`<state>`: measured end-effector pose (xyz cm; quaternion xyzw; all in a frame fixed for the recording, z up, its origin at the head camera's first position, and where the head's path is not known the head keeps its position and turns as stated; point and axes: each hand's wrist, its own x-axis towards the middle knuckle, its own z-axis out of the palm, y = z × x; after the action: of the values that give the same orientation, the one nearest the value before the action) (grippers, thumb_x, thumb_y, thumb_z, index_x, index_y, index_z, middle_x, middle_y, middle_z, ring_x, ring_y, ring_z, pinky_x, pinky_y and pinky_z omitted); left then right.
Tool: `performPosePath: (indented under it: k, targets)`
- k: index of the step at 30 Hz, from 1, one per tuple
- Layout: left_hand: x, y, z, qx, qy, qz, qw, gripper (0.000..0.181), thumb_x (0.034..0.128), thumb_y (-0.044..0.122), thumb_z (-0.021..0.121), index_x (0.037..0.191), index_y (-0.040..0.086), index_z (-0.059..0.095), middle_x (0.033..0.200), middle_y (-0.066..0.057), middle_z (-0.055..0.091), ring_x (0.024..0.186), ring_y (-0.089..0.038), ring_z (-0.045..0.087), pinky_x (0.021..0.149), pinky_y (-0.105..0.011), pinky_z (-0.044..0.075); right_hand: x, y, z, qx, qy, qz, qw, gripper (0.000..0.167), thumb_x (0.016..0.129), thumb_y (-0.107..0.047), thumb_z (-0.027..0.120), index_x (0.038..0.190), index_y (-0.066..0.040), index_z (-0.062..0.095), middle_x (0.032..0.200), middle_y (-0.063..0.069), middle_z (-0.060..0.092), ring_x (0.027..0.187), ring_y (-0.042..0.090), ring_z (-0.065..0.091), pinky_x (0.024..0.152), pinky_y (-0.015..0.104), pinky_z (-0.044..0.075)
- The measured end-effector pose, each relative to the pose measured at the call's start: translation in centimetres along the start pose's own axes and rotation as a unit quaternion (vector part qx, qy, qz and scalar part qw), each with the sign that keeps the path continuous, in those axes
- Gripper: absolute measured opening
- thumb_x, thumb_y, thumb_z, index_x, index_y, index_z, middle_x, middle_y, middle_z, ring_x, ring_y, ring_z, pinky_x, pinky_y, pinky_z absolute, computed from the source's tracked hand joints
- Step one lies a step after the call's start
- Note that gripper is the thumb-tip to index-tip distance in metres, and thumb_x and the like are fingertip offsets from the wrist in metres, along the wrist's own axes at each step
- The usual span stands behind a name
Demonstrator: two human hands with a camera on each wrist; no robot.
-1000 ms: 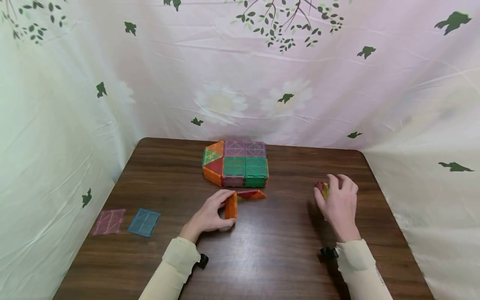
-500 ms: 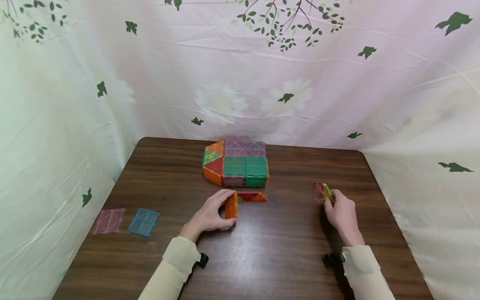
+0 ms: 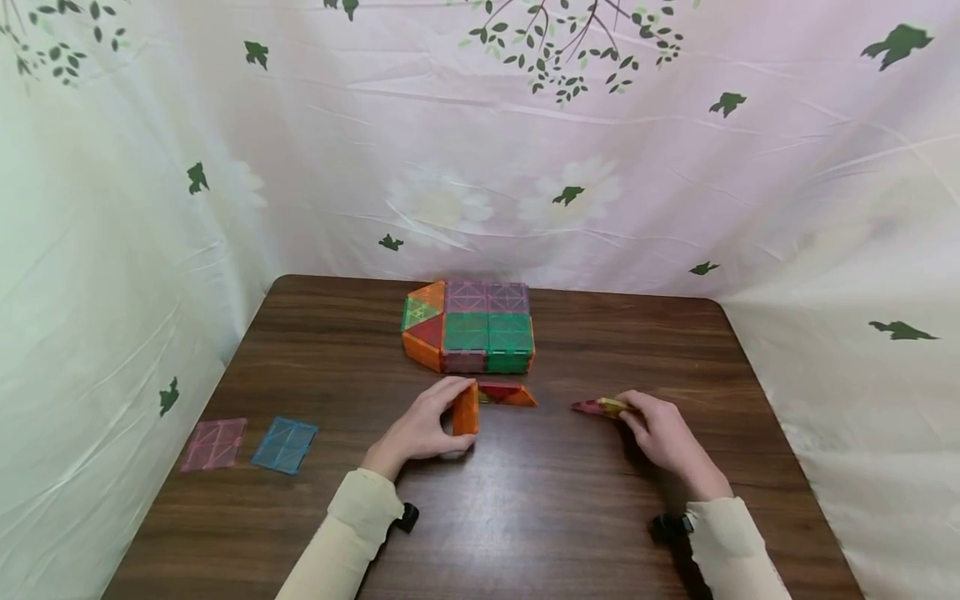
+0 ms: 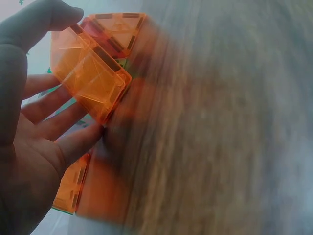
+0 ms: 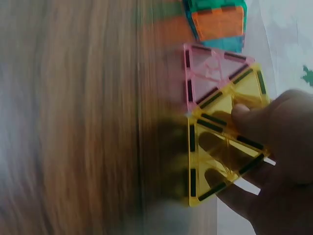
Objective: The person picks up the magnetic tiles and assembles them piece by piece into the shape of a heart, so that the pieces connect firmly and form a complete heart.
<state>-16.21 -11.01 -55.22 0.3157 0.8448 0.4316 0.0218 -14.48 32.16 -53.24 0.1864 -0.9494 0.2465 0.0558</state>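
My left hand [image 3: 420, 423] holds an orange magnetic tile [image 3: 466, 409] upright on the table, thumb at one edge and fingers at the other. Directly to its right stands a low strip of red and orange triangle tiles [image 3: 517, 394], with a bit of yellow-green showing; whether they touch is unclear. My right hand [image 3: 663, 429] pinches a joined strip of triangle tiles. In the right wrist view, this strip has a pink triangle [image 5: 210, 68] at the far end and two yellow triangles [image 5: 220, 159] nearer the fingers. The strip stands on edge, a gap right of the red-orange one.
Behind the hands sits a built block of magnetic tiles [image 3: 487, 332] in green, purple, orange and red. A pink square tile [image 3: 214, 444] and a blue square tile [image 3: 285, 445] lie flat on the wooden table [image 3: 540, 517] at left. Patterned cloth [image 3: 480, 150] surrounds the table.
My right hand has closed its fingers on the pink-and-yellow triangle strip and carried it left, turning it nearly in line with the red-orange strip. My left hand stays in place with the orange tile.
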Motion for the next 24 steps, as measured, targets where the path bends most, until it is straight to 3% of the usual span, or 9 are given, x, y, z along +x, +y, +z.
performPosePath:
  k: [13, 24]
  targets:
    - [0.8, 0.4, 0.7, 0.006, -0.008, 0.000, 0.9999, 0.083, 0.0860, 0.026, 0.087, 0.155, 0.004, 0.048, 0.150, -0.005, 0.053, 0.124, -0.019, 0.058, 0.105, -0.042, 0.053, 0.9, -6.0, 3.3, 0.056, -0.027, -0.110, 0.9919, 0.021, 0.097, 0.000, 0.073, 0.111, -0.015, 0.074, 0.104, -0.005, 0.074, 0.093, 0.009, 0.071, 0.077, 0.035, 0.061]
    - [1.2, 0.4, 1.2, 0.002, -0.014, 0.010, 0.9998, 0.086, 0.0866, 0.031, 0.087, 0.157, 0.004, 0.047, 0.153, -0.005, 0.051, 0.132, -0.021, 0.056, 0.108, -0.046, 0.050, 2.5, -10.4, 6.0, 0.063, -0.056, -0.139, 0.9867, 0.020, 0.099, -0.004, 0.073, 0.115, -0.017, 0.073, 0.110, -0.005, 0.074, 0.101, 0.009, 0.071, 0.085, 0.035, 0.061]
